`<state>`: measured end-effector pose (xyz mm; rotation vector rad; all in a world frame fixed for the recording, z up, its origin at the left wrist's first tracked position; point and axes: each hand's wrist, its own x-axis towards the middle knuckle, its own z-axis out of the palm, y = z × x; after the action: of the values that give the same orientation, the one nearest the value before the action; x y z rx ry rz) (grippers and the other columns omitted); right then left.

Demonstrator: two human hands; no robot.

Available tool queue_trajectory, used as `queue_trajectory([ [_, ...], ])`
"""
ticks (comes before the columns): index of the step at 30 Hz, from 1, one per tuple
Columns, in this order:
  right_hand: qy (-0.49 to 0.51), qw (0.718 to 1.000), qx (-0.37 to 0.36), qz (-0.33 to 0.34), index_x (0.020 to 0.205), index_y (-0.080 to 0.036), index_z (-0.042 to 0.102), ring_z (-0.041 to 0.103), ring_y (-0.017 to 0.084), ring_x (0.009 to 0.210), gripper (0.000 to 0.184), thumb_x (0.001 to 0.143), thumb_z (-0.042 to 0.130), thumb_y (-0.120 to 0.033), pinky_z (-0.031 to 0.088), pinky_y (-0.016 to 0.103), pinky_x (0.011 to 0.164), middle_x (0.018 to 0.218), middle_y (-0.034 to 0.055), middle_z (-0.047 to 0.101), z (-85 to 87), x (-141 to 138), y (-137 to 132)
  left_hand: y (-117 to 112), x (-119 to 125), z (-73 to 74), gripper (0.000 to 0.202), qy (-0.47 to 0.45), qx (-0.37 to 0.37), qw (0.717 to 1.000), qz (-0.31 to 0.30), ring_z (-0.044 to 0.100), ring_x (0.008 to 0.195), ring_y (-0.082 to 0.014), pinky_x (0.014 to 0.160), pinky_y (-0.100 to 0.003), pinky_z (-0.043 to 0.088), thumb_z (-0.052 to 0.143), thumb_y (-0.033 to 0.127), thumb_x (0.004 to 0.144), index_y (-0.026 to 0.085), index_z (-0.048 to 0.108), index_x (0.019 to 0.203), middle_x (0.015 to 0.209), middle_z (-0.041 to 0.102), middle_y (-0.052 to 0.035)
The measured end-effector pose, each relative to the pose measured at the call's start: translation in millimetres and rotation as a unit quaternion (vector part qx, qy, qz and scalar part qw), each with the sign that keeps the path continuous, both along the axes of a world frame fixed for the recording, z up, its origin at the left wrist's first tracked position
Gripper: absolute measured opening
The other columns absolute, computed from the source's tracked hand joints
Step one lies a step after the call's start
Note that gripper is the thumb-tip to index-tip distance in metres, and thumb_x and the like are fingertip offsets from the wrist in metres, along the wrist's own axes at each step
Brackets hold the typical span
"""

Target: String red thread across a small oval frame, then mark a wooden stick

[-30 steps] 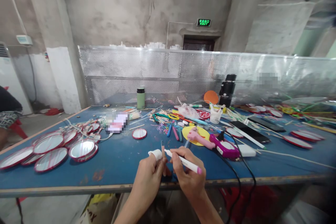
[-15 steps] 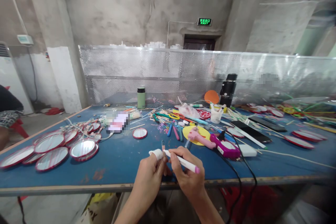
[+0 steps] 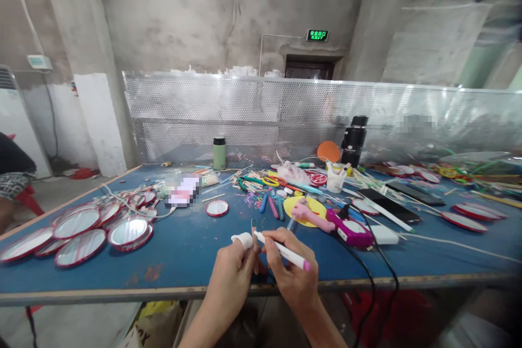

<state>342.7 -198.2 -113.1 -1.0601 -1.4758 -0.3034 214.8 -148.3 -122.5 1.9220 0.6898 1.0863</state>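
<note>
Near the table's front edge, my right hand is closed around a white marker pen with a pink end, its tip pointing left. That tip is at or very near a small flat stick, which stands up from the closed fingers of my left hand. The stick's lower part is hidden by my fingers. White wrapping covers a digit of my left hand. Just beyond my hands lie several coloured pens, and a pink and purple glue gun rests partly over a yellow disc.
Red-rimmed round mirrors are piled on the left, with a single mirror near the middle. A lit phone, green bottle, black flask and dark phone stand or lie farther back. Black cables hang over the front edge at right.
</note>
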Motion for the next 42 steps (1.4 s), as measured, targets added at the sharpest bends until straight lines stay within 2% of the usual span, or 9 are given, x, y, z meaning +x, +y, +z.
queue_trajectory([
  [5, 0.007, 1.000, 0.007, -0.013, 0.089, -0.020, 0.070, 0.067, 0.012, 0.059, 0.017, 0.095, 0.055, -0.019, 0.052, 0.020, 0.057, 0.072, 0.0004, 0.070, -4.4, 1.1, 1.0, 0.0, -0.2, 0.8, 0.037, 0.000, -0.002, 1.000, 0.003, 0.060, 0.057, -0.0157, 0.057, -0.022, 0.039, 0.046, 0.039, 0.097, 0.020, 0.055, 0.067, 0.062, 0.067, -0.0022],
  [8, 0.033, 0.999, 0.030, -0.030, 0.087, -0.020, 0.069, 0.064, 0.011, 0.055, 0.016, 0.095, 0.055, -0.018, 0.051, 0.020, 0.053, 0.069, -0.0003, 0.068, -6.1, 1.1, 0.4, -0.4, -1.4, 1.4, 0.038, 0.009, 0.004, 1.000, 0.002, 0.060, 0.058, -0.0164, 0.059, -0.023, 0.041, 0.046, 0.038, 0.097, 0.020, 0.057, 0.065, 0.062, 0.068, -0.0033],
  [12, 0.034, 0.999, 0.021, -0.028, 0.086, -0.020, 0.069, 0.059, 0.009, 0.048, 0.016, 0.094, 0.055, -0.019, 0.047, 0.020, 0.047, 0.067, -0.0014, 0.067, -5.1, 0.9, 0.5, -0.6, -1.7, 2.0, 0.038, 0.009, 0.000, 1.000, 0.002, 0.061, 0.058, -0.0167, 0.059, -0.023, 0.041, 0.046, 0.037, 0.097, 0.020, 0.057, 0.065, 0.063, 0.069, -0.0038],
  [22, -0.003, 1.000, 0.014, -0.018, 0.089, -0.020, 0.069, 0.066, 0.012, 0.059, 0.016, 0.095, 0.054, -0.018, 0.052, 0.021, 0.058, 0.071, 0.0000, 0.069, -4.0, 1.2, 1.5, 0.6, -0.3, -1.6, 0.036, -0.004, 0.007, 1.000, 0.003, 0.059, 0.057, -0.0145, 0.057, -0.021, 0.040, 0.048, 0.037, 0.098, 0.020, 0.055, 0.067, 0.062, 0.067, -0.0006],
  [30, 0.008, 0.999, 0.030, -0.033, 0.089, -0.020, 0.068, 0.064, 0.010, 0.056, 0.015, 0.095, 0.055, -0.016, 0.050, 0.019, 0.056, 0.068, -0.0016, 0.067, -5.5, 1.7, 2.2, 0.7, -1.2, 0.0, 0.037, -0.001, 0.002, 1.000, 0.007, 0.063, 0.059, -0.0162, 0.060, -0.022, 0.042, 0.048, 0.038, 0.098, 0.020, 0.058, 0.067, 0.063, 0.069, -0.0022],
  [42, -0.033, 0.999, 0.019, 0.000, 0.092, -0.020, 0.066, 0.065, 0.010, 0.060, 0.014, 0.095, 0.055, -0.013, 0.049, 0.020, 0.060, 0.071, -0.0018, 0.067, -7.0, 1.7, 2.2, 0.7, -0.8, -0.7, 0.035, -0.003, 0.008, 1.000, 0.007, 0.057, 0.058, -0.0150, 0.057, -0.023, 0.037, 0.044, 0.037, 0.097, 0.021, 0.050, 0.067, 0.063, 0.063, -0.0012],
])
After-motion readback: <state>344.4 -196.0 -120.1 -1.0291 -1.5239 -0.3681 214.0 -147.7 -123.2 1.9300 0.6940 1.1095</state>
